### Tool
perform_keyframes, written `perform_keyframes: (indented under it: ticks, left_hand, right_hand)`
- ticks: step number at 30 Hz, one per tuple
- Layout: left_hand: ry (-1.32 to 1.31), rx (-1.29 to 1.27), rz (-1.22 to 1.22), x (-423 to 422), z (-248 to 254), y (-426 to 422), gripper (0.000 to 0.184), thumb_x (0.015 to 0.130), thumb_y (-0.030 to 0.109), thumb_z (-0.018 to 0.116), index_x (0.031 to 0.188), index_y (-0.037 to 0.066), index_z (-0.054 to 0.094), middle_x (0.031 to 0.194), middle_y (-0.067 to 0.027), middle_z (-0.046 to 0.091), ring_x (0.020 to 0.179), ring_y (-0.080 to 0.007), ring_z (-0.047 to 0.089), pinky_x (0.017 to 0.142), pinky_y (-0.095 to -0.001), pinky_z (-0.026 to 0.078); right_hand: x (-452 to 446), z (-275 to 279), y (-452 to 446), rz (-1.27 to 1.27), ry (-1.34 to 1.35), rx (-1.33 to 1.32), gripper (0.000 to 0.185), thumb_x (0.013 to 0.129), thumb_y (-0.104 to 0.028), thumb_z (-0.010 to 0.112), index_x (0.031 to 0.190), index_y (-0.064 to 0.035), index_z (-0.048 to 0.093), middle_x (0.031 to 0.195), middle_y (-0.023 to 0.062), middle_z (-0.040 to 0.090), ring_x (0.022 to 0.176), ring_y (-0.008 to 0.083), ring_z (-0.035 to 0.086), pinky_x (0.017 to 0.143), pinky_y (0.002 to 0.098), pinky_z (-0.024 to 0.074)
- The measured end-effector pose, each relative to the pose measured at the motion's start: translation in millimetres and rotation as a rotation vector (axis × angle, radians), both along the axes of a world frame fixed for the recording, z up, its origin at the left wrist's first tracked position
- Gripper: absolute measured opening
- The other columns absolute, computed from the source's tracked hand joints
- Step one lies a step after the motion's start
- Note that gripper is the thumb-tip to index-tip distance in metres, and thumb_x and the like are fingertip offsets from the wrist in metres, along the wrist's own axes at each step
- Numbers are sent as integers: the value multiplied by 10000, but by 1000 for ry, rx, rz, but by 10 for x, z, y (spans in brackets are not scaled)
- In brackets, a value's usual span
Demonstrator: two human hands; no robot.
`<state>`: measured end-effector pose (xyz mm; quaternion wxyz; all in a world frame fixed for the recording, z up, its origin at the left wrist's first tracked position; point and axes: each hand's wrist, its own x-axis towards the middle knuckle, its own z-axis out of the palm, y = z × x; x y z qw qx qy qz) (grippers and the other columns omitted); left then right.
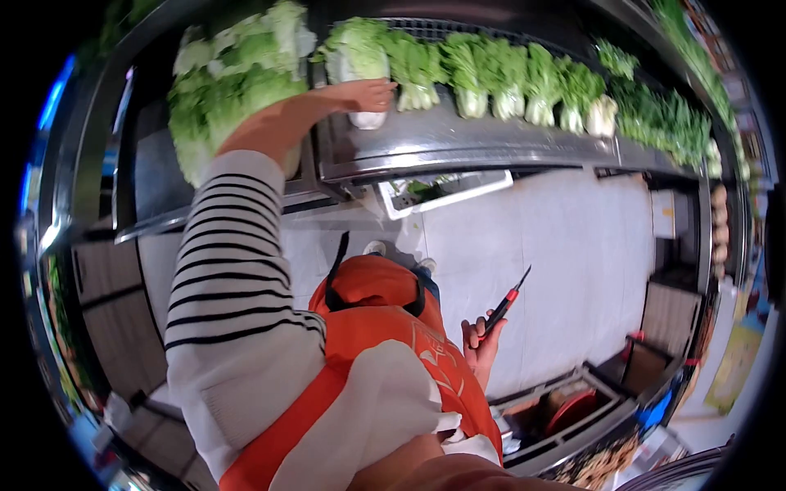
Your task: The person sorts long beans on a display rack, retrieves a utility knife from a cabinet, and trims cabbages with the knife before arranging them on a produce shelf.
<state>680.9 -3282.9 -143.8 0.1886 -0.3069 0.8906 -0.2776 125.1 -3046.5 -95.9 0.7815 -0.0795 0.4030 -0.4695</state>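
Observation:
My left hand [368,96] reaches across a napa cabbage [368,61] on the metal shelf, fingers curled together over its lower part. The cabbage's white base [368,121] shows below the hand, its green leaves above. A smaller leafy green head [416,69] stands just right of the fingertips. Low over the floor at the right of my body, my right hand [481,340] is closed round the black and red handle of a knife [509,300]. Its thin dark blade points up and to the right, away from everything.
Several bok choy-like heads [508,78] line the shelf [491,139] to the right, with darker greens [667,114] beyond. Large lettuce-like leaves [237,90] are piled at the left. Beneath the shelf edge sits a white bin [446,196] holding green scraps. A crate frame [565,413] stands behind me.

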Motion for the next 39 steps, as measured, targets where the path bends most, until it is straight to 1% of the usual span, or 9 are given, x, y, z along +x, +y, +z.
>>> perform_keyframes:
  ticks: [8,14,18,20,23,26,28,32,39]
  left_hand:
    - [313,3,292,-238,805,608,538,739,63,553,1249,118,391,1375,-101,369,1317,-284,307,1080,-470,256]
    - [613,-339,391,-652,1531,1218,681,660,131,668,1281,170,392,1405,-87,361,1302,-273,345,990,-476,287]
    - [908,-679,365,-1226,2080,1744,807,598,217,794,1280,79,385,1324,-135,445,1238,-282,422,979,-458,294]
    - [1182,-868,323,-1562,2251,1928,806,598,237,813,1266,51,401,1245,-125,506,1196,-256,454,980,-411,326]
    - [1718,-953,784,-1975,2270,2585,741,617,171,822,1226,-1,438,1217,-145,511,1083,-248,526,896,-369,470]
    - [2032,-1052,914,-2104,2221,3374,665,727,126,694,1289,-33,376,1218,-176,499,1081,-266,532,929,-380,438]
    - [2078,-1008,995,-2192,2090,3769,694,727,165,721,1288,-35,365,1235,-173,479,1103,-259,514,934,-373,429]
    - [1502,-1008,1597,-2606,1764,4054,791,686,257,789,1276,-34,350,1228,-174,457,1098,-251,499,929,-363,419]
    - [1255,-561,1876,-3352,883,4439,852,598,279,837,1247,-10,366,1176,-160,439,1092,-289,462,925,-386,388]
  right_hand:
    - [-247,-54,-746,318,-13,-80,404,950,-453,353,1051,-93,505,553,-9,439,365,98,312,680,293,373]
    - [-213,-82,-1135,472,-29,-83,410,956,-459,329,1071,-109,507,560,-15,427,376,98,305,735,315,377]
    - [-321,-188,-1299,542,-106,-115,441,957,-479,303,1093,-114,509,562,-20,428,385,95,309,722,306,373]
    - [-433,-246,-1361,549,-132,-120,453,959,-483,289,1108,-114,508,564,-21,430,387,94,309,719,304,373]
    - [-690,-404,-1446,590,-67,-146,504,956,-485,306,1195,-81,488,587,-20,437,436,91,338,682,284,370]
    - [-964,-540,-1533,718,9,-214,509,958,-438,372,1238,-25,469,617,-2,463,500,99,380,589,243,357]
    - [-1030,-576,-1606,785,131,-153,463,952,-356,446,1207,29,483,647,12,488,569,106,440,551,223,339]
    - [-947,-861,-1843,1204,264,-42,423,918,-307,521,1162,39,517,703,26,537,622,110,488,582,229,376]
    - [-369,-1693,-1947,1480,374,-19,198,831,-179,638,951,-41,561,757,35,579,657,113,564,614,253,469]
